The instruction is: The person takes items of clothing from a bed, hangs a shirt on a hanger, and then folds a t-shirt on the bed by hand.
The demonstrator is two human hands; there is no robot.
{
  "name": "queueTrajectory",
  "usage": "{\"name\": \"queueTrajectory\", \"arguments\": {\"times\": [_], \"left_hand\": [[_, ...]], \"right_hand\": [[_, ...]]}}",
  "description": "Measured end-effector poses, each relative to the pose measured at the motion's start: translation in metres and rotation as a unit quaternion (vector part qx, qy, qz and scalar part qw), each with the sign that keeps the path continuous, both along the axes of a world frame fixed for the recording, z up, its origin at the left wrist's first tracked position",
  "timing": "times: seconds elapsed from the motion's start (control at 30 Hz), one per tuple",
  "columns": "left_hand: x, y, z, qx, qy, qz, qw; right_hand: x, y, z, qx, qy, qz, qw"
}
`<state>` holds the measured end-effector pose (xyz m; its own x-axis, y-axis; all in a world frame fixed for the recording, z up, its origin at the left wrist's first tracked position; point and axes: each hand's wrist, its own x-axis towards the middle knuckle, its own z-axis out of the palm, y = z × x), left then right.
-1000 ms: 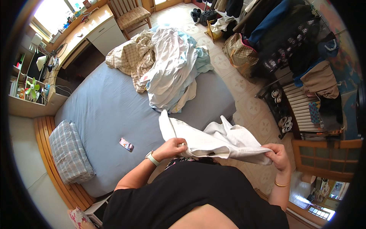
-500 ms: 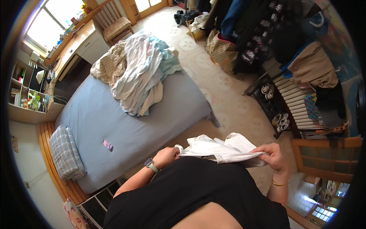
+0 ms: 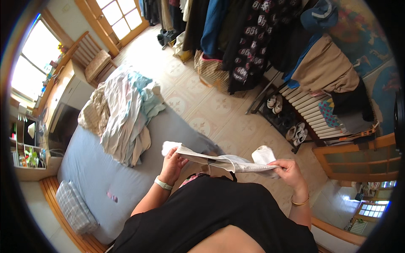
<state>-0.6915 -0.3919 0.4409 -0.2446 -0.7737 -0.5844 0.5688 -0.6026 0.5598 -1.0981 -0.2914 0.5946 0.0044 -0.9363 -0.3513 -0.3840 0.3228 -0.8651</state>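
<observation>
"White garment (image 3: 242,165): where is it, and what lies leftward of it?"

"It hangs in the air between the left hand (image 3: 171,165) and the right hand (image 3: 290,173), lifted off the bed (image 3: 90,168). Far to the left of the left hand rests a checked pillow (image 3: 76,206). Closer to that hand, on the bed, is a small flat object (image 3: 112,196), too blurred to name. Ahead and well left stands a counter (image 3: 63,86), and between it and the hand sits a rumpled heap of cloth (image 3: 122,114)."

"How do the hands stand?"

"The left one is closed, thumb and fingers pinching one end, with a white flap sticking out past the fingertips. From there the garment runs rightward as a narrow, bunched strip. The right one pinches the other end, also closed, with another white flap rising just beside it."

"And past the right hand?"

"Ahead of it are pairs of shoes (image 3: 299,134), with a pale radiator (image 3: 303,107) beyond."

"How far has the handling got?"

"Partway, I'd judge: the garment is picked up, gripped at both ends and drawn out lengthwise, but neither folded nor laid down. The heap lies loose too. What else remains, I can't tell."
</observation>
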Motion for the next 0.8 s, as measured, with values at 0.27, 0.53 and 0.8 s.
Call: {"name": "queueTrajectory", "arguments": {"times": [0.27,0.53,0.8], "left_hand": [[-0.082,-0.130,0.022,-0.060,-0.013,-0.033,0.998],[-0.127,-0.199,0.018,-0.081,-0.076,0.008,0.994],[-0.161,-0.275,0.045,-0.104,-0.147,0.124,0.976]], "right_hand": [[-0.050,-0.046,-0.044,0.001,0.075,-0.062,0.995],[-0.112,-0.167,-0.135,0.052,0.129,0.144,0.980],[-0.128,-0.402,-0.132,0.081,0.245,0.402,0.878]]}}
